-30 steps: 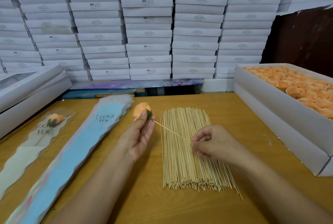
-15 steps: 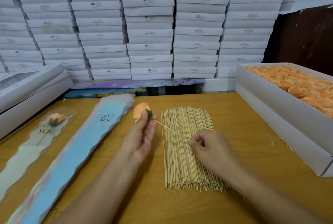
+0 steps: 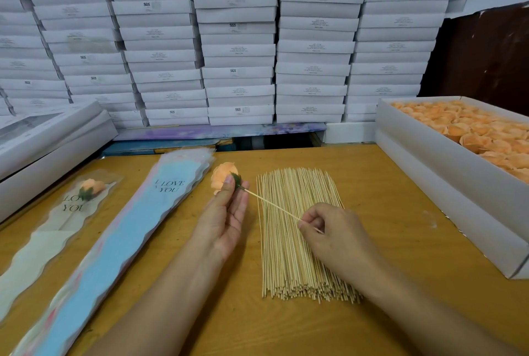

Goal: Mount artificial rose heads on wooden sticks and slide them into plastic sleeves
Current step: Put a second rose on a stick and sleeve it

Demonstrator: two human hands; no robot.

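My left hand point(image 3: 226, 218) pinches an orange rose head point(image 3: 221, 177) with a green base at its fingertips. A thin wooden stick point(image 3: 274, 207) runs from that base down to my right hand point(image 3: 332, 237), which pinches its lower end. Both hands hover over the left side of a pile of wooden sticks point(image 3: 300, 241) on the table. To the left lies a stack of blue "I LOVE YOU" plastic sleeves point(image 3: 120, 235). Further left lies a sleeve with a rose inside point(image 3: 71, 207).
A white box full of orange rose heads point(image 3: 472, 132) stands at the right on the wooden table point(image 3: 386, 212). White boxes point(image 3: 43, 138) lie at the left edge. A wall of stacked white boxes point(image 3: 237, 41) rises behind the table.
My right hand has shifted slightly along the stick, and the stick sits a little deeper in the rose head. The left hand holds the rose in almost the same place.
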